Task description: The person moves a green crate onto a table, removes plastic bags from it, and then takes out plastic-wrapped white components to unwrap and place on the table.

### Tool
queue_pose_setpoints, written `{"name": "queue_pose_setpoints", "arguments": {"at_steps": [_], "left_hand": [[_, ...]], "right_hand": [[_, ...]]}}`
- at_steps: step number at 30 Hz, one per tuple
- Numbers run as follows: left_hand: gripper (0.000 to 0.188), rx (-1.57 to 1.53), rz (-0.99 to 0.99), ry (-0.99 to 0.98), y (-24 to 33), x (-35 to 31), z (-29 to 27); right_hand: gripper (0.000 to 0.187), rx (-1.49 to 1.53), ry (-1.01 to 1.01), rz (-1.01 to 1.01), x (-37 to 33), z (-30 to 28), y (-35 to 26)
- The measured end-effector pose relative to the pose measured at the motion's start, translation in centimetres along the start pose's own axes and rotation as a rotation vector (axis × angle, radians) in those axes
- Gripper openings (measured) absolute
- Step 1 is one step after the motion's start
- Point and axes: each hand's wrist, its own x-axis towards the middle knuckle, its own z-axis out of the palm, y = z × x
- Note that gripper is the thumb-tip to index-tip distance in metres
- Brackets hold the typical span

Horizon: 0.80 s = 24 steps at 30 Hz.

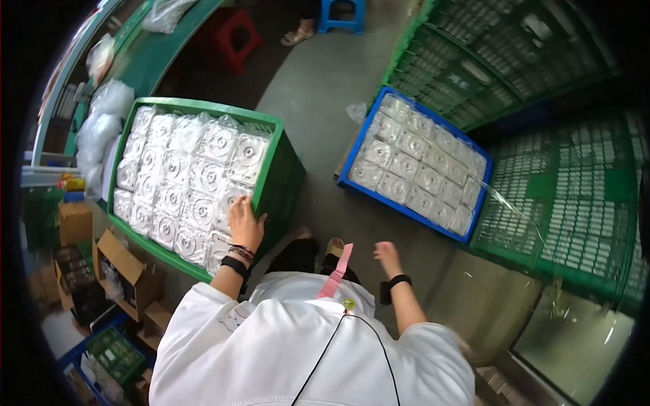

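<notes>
A green plastic crate (pixel 273 145) at the left is filled with rows of clear-wrapped white square pieces (pixel 204 174), each with a round pattern on its face. My left hand (pixel 245 224) lies over the pieces at the crate's right side, fingers spread and resting on or just above the wrapping. Nothing shows gripped in it. My right hand (pixel 388 258) hangs in the air to the right of my body, its fingers loosely curled and slightly blurred, with nothing visible in them. Beyond it stands a blue crate (pixel 408 208) holding similar wrapped white pieces (pixel 428 177).
Tall green mesh crates (pixel 467 74) stand at the far right, with more green crates (pixel 554 260) beside the blue one. Cardboard boxes (pixel 120 274) sit at lower left. A green worktable (pixel 166 51), a red stool (pixel 237 40) and a blue stool (pixel 342 26) are farther off, near another person's foot (pixel 298 36).
</notes>
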Motion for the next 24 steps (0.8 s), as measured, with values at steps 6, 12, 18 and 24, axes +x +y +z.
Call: {"name": "queue_pose_setpoints", "arguments": {"at_steps": [6, 12, 18, 24], "left_hand": [[0.051, 0.013, -0.07, -0.092, -0.4, -0.9, -0.4], [0.05, -0.06, -0.125, -0.071, -1.4, -1.3, -0.3], [0.051, -0.107, -0.267, 0.0, -2.5, -4.7, -0.9], [0.052, -0.311, -0.3, 0.052, 0.6, -10.0, 1.2]], "right_hand": [[0.012, 0.25, 0.295, 0.431, 1.3, -10.4, 7.6], [0.013, 0.152, 0.295, 0.57, 8.5, -4.1, -4.4], [0.011, -0.329, -0.178, -0.103, 18.0, 8.5, -20.2], [0.026, -0.389, -0.599, -0.645, 19.7, 27.5, -27.3]]}}
